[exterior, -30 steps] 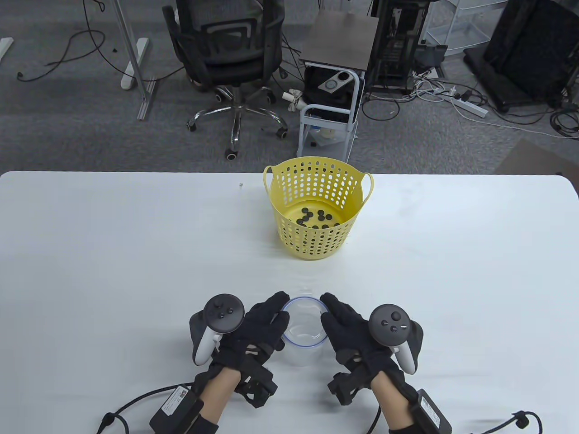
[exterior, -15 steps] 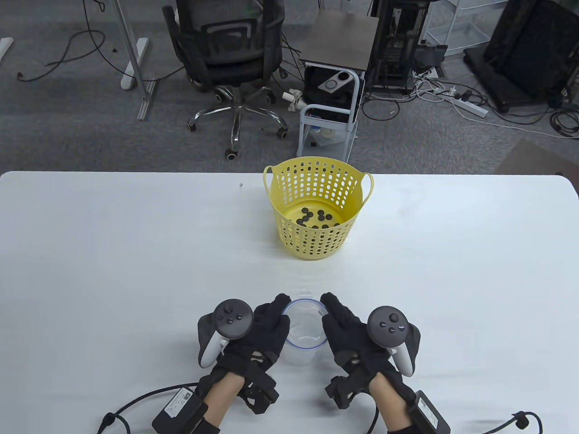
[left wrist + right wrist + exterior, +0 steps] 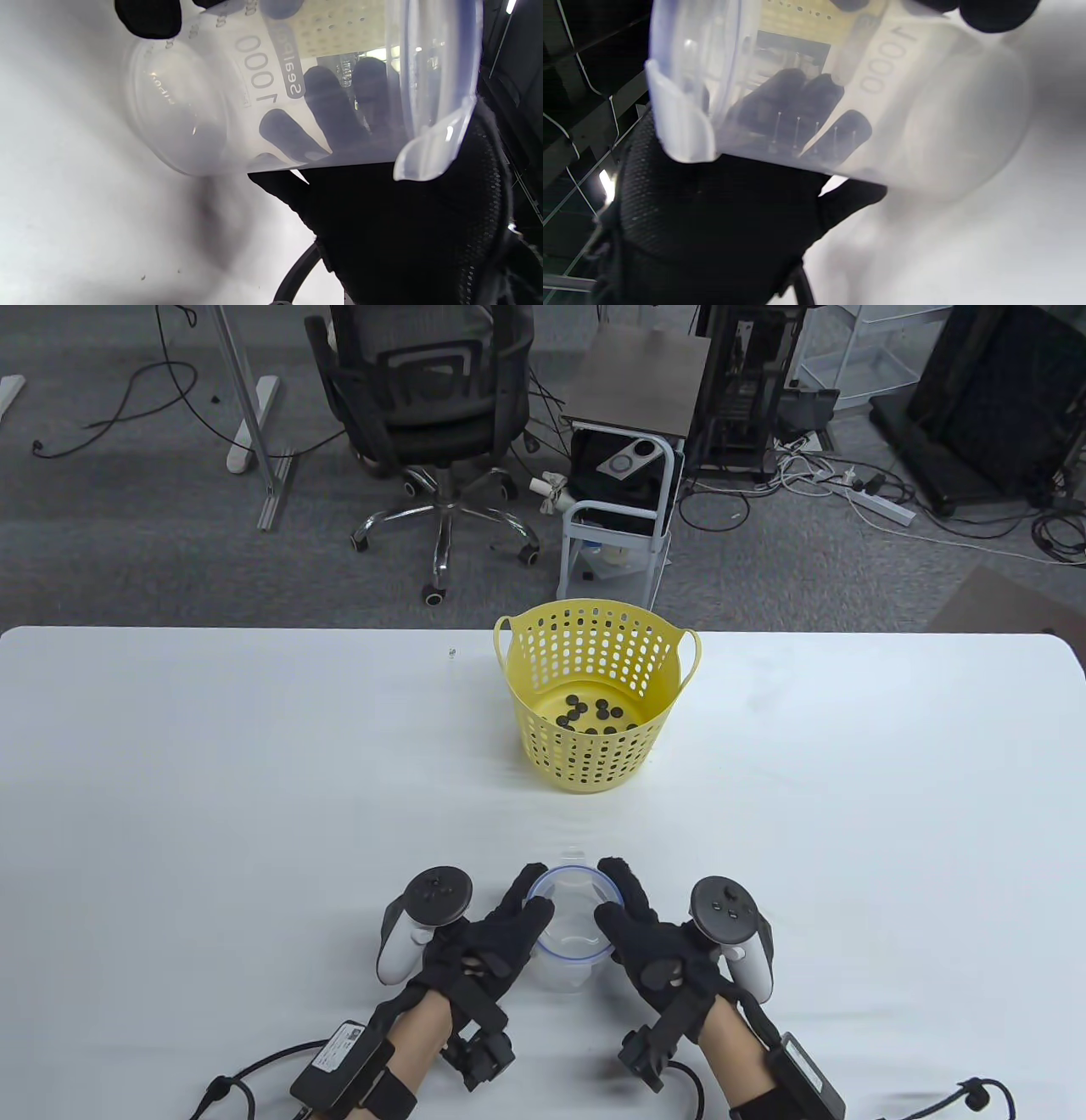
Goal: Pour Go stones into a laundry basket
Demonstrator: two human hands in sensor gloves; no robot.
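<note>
Apparently finished: black Go stones (image 3: 590, 714) down in yellow laundry basket (image 3: 594, 755) mid-table, empty clear beaker (image 3: 570, 918) near front edge, cupped between left hand (image 3: 488, 937) and right hand (image 3: 657, 942).

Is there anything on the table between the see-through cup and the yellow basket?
No, only bare white table lies between the cup, held between the left hand and right hand, and the basket. The stones are already inside it.

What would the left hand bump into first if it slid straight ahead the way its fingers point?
Probably the see-through cup: the left hand points up-right, its fingers already touching it.
</note>
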